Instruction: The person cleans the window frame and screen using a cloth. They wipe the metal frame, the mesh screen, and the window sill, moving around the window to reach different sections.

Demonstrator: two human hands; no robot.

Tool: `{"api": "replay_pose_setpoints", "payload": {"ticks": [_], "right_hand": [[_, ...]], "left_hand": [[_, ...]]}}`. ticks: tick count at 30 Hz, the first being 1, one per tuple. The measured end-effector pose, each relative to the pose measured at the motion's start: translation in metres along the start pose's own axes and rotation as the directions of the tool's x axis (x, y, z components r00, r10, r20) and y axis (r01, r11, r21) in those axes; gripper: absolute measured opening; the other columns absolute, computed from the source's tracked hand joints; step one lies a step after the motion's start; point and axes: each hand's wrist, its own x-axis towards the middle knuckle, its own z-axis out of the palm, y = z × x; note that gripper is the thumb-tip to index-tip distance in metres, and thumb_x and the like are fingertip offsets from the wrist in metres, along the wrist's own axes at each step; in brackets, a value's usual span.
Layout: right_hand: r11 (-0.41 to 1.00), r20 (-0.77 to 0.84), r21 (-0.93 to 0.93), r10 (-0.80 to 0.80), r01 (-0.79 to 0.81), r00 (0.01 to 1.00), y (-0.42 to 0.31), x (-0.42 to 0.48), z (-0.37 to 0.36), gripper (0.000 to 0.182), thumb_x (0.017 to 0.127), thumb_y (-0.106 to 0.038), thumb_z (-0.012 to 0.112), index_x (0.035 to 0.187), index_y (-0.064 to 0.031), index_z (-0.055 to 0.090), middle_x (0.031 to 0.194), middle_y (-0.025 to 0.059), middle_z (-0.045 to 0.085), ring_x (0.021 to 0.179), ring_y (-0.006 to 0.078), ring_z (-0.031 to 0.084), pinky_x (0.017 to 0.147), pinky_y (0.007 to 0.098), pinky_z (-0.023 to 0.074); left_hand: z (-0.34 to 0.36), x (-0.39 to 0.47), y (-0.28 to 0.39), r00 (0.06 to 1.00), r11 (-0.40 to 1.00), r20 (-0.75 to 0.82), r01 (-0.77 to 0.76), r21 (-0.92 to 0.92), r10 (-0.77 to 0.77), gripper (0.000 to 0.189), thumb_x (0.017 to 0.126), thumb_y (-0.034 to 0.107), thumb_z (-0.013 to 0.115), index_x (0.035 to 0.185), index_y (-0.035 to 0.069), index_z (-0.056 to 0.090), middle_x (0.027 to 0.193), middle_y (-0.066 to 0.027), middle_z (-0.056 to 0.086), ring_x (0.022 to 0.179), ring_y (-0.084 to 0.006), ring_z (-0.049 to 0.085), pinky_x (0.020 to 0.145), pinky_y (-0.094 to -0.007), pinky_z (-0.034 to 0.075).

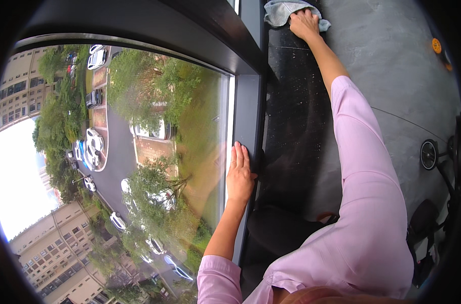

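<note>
My right hand [305, 26] stretches far forward and presses a crumpled grey-blue cloth [281, 11] with bent fingers. Beneath the cloth lies a black, speckled stone strip [297, 87] that runs along the foot of the window. Part of the cloth is hidden under my fingers. My left hand [240, 176] lies flat on the grey window frame [247, 110], its fingers extended and holding nothing. Right beside it is the large window pane [200, 144].
Grey concrete-look floor [378, 49] stretches to the right of the strip. A small wheel [429, 154] on a dark frame stands at the right, with an orange round object [436, 45] farther up. My dark-clothed leg [280, 228] is close to the window. Trees and parked cars show outside.
</note>
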Motion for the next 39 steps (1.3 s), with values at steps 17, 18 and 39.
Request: {"api": "replay_pose_setpoints", "payload": {"ticks": [17, 18, 39], "right_hand": [[0.866, 0.062, 0.259, -0.457, 0.428, 0.887, -0.076, -0.223, -0.083, 0.017, 0.082, -0.024, 0.054, 0.081, -0.0139, 0.067, 0.095, 0.0054, 0.061, 0.099, 0.0261, 0.051, 0.08, 0.043, 0.0365], [0.838, 0.063, 0.301, -0.495, 0.456, 0.867, -0.08, -0.259, -0.096, 0.018, 0.082, -0.025, 0.053, 0.08, -0.0144, 0.067, 0.096, 0.0052, 0.06, 0.099, 0.0259, 0.05, 0.08, 0.043, 0.0362], [0.789, 0.029, 0.168, -0.603, 0.59, 0.797, -0.085, -0.337, -0.114, 0.049, 0.079, -0.031, 0.064, 0.126, -0.0197, 0.055, 0.118, 0.0122, 0.046, 0.106, 0.0345, 0.049, 0.081, 0.0435, 0.0521]], "left_hand": [[0.016, -0.005, 0.002, 0.996, 0.998, -0.074, 0.056, -0.001, -0.055, 0.093, 0.065, 0.01, 0.078, 0.144, 0.001, 0.03, 0.152, -0.0164, 0.026, 0.138, -0.0321, 0.03, 0.11, -0.0348, 0.034], [0.023, -0.008, 0.003, 0.99, 0.996, -0.115, 0.089, 0.03, -0.085, 0.091, 0.066, 0.009, 0.077, 0.145, 0.007, 0.031, 0.152, -0.0153, 0.027, 0.138, -0.0314, 0.03, 0.108, -0.0342, 0.037], [0.186, -0.477, 0.115, 0.242, 0.13, 0.076, 0.729, -0.672, -0.967, 0.034, 0.081, 0.011, 0.063, 0.113, 0.0, 0.064, 0.136, -0.0203, 0.05, 0.12, -0.0328, 0.053, 0.098, -0.0369, 0.043]]}}
